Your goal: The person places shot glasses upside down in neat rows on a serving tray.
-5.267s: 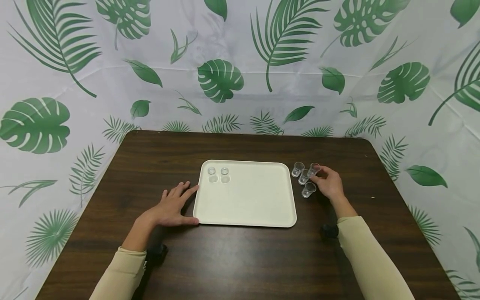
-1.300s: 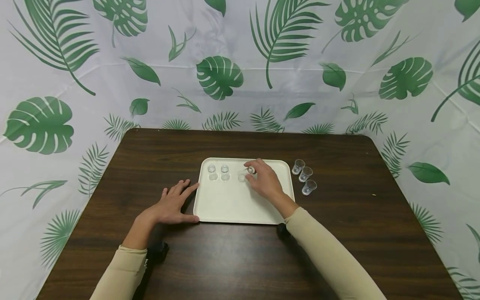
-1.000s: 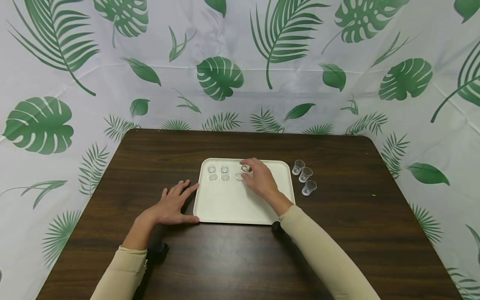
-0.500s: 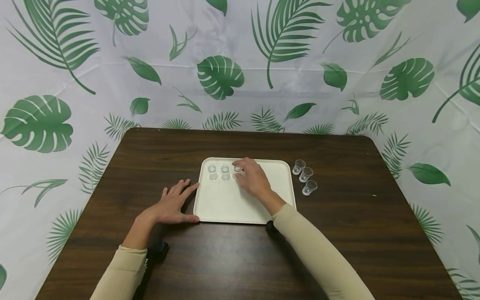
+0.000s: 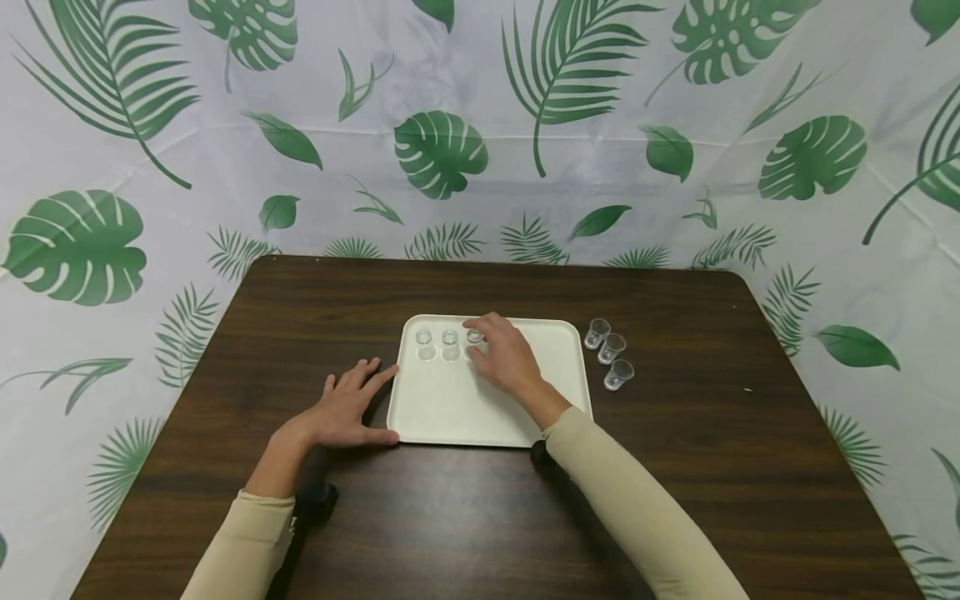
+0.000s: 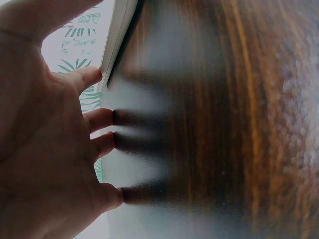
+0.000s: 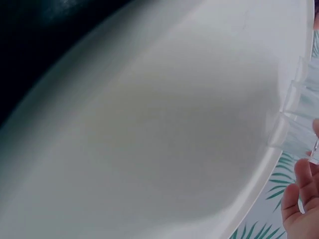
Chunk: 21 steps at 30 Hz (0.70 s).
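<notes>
My right hand [image 5: 507,357] pinches a small clear shot glass [image 5: 475,336] by its base, between thumb and fingers. This glass stands upside down on the cream tray [image 5: 480,417], its wide rim down. To its left are two more inverted shot glasses, the middle one [image 5: 450,337] and the end one [image 5: 423,337], in a row along the far side. In the right wrist view the held glass [image 7: 291,135] lines up close with the others. My left hand [image 5: 341,414] rests spread on the table, thumb at the tray's near left corner and index fingertip at its left edge.
Three upright shot glasses stand on the dark wooden table [image 5: 450,525] just right of the tray: a far one [image 5: 597,333], a middle one [image 5: 612,348] and a near one [image 5: 618,375]. A leaf-print cloth [image 5: 315,200] hangs behind the table.
My right hand has taken a shot glass from the group at the right, brought it inverted onto the tray and slid left to the other two. The left hand has stayed in place.
</notes>
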Each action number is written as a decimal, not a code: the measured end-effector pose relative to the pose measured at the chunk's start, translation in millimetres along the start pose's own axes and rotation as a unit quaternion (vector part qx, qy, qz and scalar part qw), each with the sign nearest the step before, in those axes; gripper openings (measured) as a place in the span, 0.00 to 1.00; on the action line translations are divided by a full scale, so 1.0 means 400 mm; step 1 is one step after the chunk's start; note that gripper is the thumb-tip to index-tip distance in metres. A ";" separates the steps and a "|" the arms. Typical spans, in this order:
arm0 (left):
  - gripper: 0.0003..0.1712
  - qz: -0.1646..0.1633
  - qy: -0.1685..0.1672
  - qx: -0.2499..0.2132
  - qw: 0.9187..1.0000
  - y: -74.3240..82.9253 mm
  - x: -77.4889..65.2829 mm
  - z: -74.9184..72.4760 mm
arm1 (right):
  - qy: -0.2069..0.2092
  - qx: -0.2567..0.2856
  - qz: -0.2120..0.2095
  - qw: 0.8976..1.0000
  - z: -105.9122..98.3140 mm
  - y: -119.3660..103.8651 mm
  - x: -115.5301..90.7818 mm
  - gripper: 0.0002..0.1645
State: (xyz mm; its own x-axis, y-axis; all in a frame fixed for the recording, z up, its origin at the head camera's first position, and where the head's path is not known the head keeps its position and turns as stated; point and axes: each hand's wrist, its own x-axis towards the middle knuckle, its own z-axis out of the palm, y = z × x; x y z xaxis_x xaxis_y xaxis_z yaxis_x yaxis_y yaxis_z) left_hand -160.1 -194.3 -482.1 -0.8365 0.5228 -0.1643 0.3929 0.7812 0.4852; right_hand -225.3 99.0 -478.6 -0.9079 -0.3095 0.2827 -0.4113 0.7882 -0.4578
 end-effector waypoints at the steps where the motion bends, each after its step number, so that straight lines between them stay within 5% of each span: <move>1: 0.61 0.000 0.000 0.000 1.000 0.000 0.000 0.000 | 0.001 0.000 -0.001 1.000 -0.001 0.000 0.000 0.20; 9: 0.61 0.000 -0.002 -0.001 1.000 0.001 0.001 0.001 | 0.014 0.012 0.005 1.000 -0.014 0.011 -0.002 0.21; 21: 0.61 0.000 0.000 0.000 1.000 0.000 -0.001 0.001 | 0.098 0.021 0.001 0.995 -0.055 0.051 -0.045 0.15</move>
State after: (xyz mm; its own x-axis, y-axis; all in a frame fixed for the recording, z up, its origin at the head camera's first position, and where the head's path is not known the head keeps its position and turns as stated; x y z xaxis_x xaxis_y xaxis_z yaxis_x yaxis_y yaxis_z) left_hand -159.6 -194.2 -482.3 -0.8363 0.5228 -0.1653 0.3927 0.7814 0.4850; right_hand -215.7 132.2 -474.6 -0.8773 -0.1941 0.4391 -0.4155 0.7651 -0.4920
